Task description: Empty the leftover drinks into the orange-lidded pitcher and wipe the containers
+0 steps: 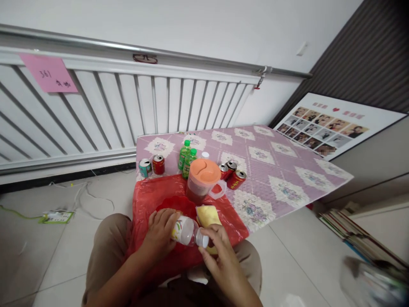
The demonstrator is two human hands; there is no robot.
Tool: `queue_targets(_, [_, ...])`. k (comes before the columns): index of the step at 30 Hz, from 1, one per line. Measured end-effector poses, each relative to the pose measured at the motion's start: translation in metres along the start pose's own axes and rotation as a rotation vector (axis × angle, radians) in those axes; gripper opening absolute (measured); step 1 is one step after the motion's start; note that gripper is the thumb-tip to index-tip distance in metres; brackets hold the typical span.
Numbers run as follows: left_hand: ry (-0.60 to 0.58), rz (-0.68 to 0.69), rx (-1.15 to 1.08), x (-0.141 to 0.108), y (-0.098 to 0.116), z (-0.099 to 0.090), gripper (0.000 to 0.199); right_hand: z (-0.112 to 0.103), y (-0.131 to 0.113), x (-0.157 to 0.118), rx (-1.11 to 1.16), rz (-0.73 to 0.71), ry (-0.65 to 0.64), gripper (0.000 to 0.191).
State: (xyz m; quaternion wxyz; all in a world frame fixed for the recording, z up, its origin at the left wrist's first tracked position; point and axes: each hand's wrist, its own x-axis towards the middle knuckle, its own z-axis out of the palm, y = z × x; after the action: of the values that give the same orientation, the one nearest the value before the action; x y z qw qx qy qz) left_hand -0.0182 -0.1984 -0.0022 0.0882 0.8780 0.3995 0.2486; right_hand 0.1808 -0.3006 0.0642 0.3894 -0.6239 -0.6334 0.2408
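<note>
A clear plastic bottle (185,231) with a white cap lies tilted sideways between my hands, above the red plastic sheet over my lap. My left hand (163,228) is wrapped round its labelled body. At the other end, the fingers of my right hand (219,251) close on the white cap (202,240). Under the bottle sits a red scalloped dish (172,204), partly hidden by my left hand. A folded yellow cloth (208,215) lies beside it, near my right hand. Just beyond stands a clear pitcher (196,187) with an orange lid and brownish contents.
Two green-capped bottles (184,155) stand behind the pitcher. A teal can (145,169) and a red can (158,164) stand left; several more cans (237,179) are to the right. The flowered tablecloth (255,170) reaches toward the radiator (172,102).
</note>
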Motion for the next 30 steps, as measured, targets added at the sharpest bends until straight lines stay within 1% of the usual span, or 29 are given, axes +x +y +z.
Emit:
queue_targets(3, [0.029, 0.017, 0.039, -0.002, 0.002, 0.001, 0.062, 0.003, 0.006, -0.002, 0.052, 0.121, 0.079, 0.048])
queue_targets(4, [0.038, 0.023, 0.050, -0.003, 0.003, 0.001, 0.060, 0.003, 0.008, -0.002, 0.054, 0.166, 0.090, 0.048])
queue_targets(6, [0.049, 0.027, 0.066, -0.004, 0.005, 0.001, 0.057, 0.002, 0.009, -0.001, 0.041, 0.231, 0.057, 0.036])
queue_targets(8, [0.048, 0.030, 0.073, -0.004, 0.006, 0.001, 0.057, 0.000, 0.008, 0.000, 0.015, 0.243, 0.013, 0.027])
queue_targets(10, [0.043, 0.027, 0.076, -0.005, 0.007, 0.001, 0.058, -0.002, 0.007, -0.001, 0.002, 0.199, 0.012, 0.026])
queue_targets(14, [0.010, 0.002, 0.056, -0.004, 0.007, -0.001, 0.060, -0.006, 0.006, -0.003, 0.007, 0.027, 0.008, 0.032])
queue_targets(18, [-0.033, -0.037, -0.022, -0.004, 0.002, 0.001, 0.065, -0.013, 0.003, -0.005, -0.019, -0.102, 0.006, 0.034])
queue_targets(19, [-0.028, -0.052, -0.053, -0.003, -0.002, 0.001, 0.066, -0.016, 0.003, -0.006, -0.035, -0.119, 0.013, 0.033])
queue_targets(21, [0.022, -0.099, -0.152, -0.001, -0.009, -0.001, 0.064, -0.024, 0.009, -0.005, -0.072, -0.120, 0.056, 0.031])
queue_targets(23, [0.106, -0.191, -0.302, 0.002, -0.017, -0.007, 0.060, -0.032, 0.027, -0.002, -0.113, -0.069, 0.142, 0.031])
queue_targets(25, [0.177, -0.349, -0.461, 0.006, -0.023, -0.014, 0.059, -0.038, 0.057, 0.006, -0.167, 0.051, 0.251, 0.038])
queue_targets(26, [0.208, -0.446, -0.535, 0.009, -0.025, -0.017, 0.059, -0.040, 0.075, 0.010, -0.210, 0.107, 0.277, 0.039])
queue_targets(28, [0.249, -0.624, -0.696, 0.013, -0.027, -0.021, 0.063, -0.041, 0.113, 0.020, -0.361, 0.178, 0.273, 0.035])
queue_targets(30, [0.274, -0.718, -0.857, 0.017, -0.029, -0.019, 0.067, -0.038, 0.144, 0.028, -0.399, 0.207, 0.266, 0.031])
